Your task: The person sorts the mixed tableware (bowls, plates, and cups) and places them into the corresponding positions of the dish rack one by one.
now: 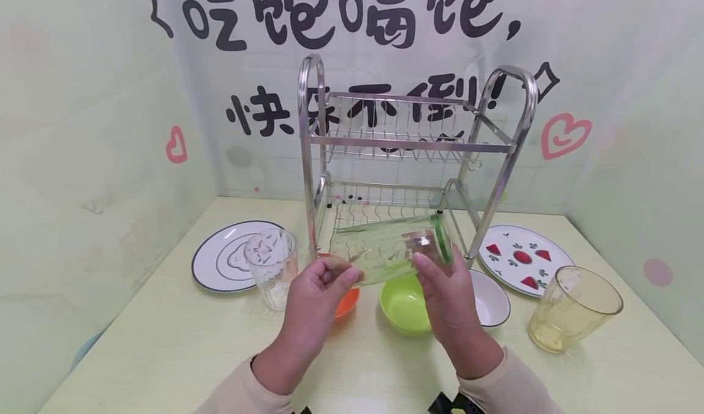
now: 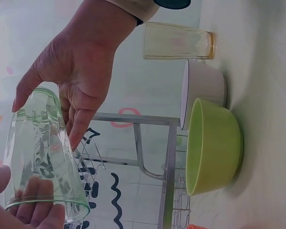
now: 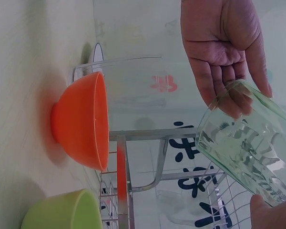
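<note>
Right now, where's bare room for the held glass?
Held glass could go on bare table front left, nearer than the clear glass, or front middle, nearer than the green bowl. Crowded: before the rack, where orange bowl, green bowl and white bowl sit close; right, around yellow glass and watermelon plate.

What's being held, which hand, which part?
The green-tinted glass: the left hand grips its rim end, the right hand its thick base end.

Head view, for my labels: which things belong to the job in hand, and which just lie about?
In the job:
green glass
left hand
right hand

Apparently idle:
rack
orange bowl
green bowl
white bowl
yellow glass
clear glass
left plate
right plate
</note>
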`<act>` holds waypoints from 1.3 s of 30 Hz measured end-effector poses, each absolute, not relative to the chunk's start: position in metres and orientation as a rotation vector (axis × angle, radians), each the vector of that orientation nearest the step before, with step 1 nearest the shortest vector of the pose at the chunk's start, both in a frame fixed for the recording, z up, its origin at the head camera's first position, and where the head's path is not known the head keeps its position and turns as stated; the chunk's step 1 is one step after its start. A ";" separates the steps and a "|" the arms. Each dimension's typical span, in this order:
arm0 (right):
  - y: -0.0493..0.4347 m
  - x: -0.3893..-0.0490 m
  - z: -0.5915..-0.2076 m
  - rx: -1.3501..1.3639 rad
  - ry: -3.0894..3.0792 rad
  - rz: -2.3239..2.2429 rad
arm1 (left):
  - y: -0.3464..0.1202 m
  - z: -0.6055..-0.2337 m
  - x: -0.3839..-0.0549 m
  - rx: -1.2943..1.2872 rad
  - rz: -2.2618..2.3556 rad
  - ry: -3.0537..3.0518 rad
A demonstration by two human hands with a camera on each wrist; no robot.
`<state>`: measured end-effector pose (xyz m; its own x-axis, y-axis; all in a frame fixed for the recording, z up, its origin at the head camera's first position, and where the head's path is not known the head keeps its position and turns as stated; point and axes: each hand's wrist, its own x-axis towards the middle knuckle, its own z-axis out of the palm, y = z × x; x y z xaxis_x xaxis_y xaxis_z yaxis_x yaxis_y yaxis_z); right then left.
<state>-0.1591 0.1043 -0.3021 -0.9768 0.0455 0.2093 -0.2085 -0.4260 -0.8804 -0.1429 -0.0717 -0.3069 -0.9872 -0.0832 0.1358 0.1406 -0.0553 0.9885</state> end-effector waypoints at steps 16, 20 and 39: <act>0.123 -0.167 -0.281 0.261 -1.896 2.343 | -0.086 -0.291 -0.138 -0.107 -1.935 -2.254; 0.129 -0.170 -0.278 0.293 -1.935 2.312 | -0.092 -0.281 -0.138 -0.097 -1.905 -2.272; 0.140 -0.183 -0.277 0.332 -2.209 2.122 | -0.129 -0.224 -0.158 -0.108 -1.511 -2.570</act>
